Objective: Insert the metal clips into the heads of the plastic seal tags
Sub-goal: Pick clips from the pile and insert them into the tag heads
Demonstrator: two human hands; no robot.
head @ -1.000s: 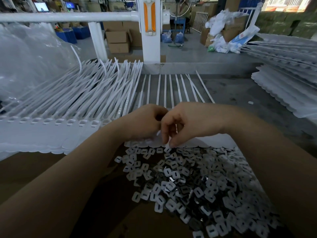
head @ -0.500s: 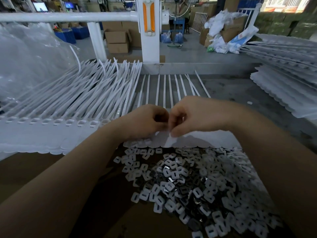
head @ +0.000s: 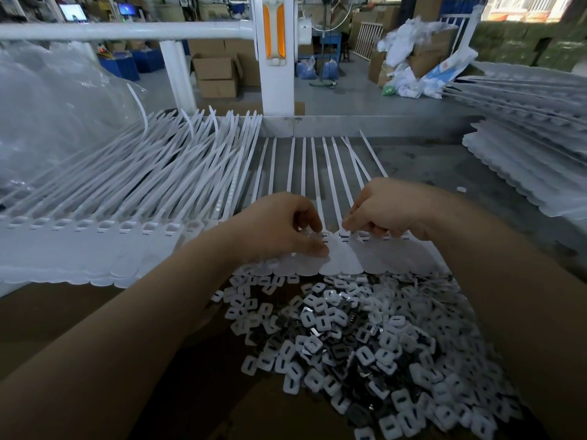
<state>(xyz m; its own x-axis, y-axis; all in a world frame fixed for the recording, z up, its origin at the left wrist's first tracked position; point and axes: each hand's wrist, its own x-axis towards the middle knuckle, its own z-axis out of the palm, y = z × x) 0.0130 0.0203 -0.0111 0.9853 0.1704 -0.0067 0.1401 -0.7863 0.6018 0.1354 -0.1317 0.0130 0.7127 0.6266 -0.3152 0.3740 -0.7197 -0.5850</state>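
A strip of white plastic seal tags [head: 344,260] lies across the bench, heads in a row and straps pointing away. My left hand [head: 279,228] rests on this strip, its thumb and curled fingers pinching a tag at its head and flag. To its right, my right hand [head: 386,211] has its fingers curled, and thumb and forefinger pinch down on a tag head [head: 347,233]. What is between those fingertips is hidden. A loose heap of metal clips [head: 365,344] in white frames lies just in front of the tags.
More seal tags [head: 143,192] are piled at the left, and stacked tag strips [head: 524,160] sit at the right. A clear plastic bag [head: 54,115] bulges at far left. A white rail and post [head: 276,58] stand behind the bench. Brown cardboard [head: 63,312] lies under my left forearm.
My hands were touching over the tag flags. They have drawn apart, the right one going right and away onto a tag head, the left one staying on the strip.
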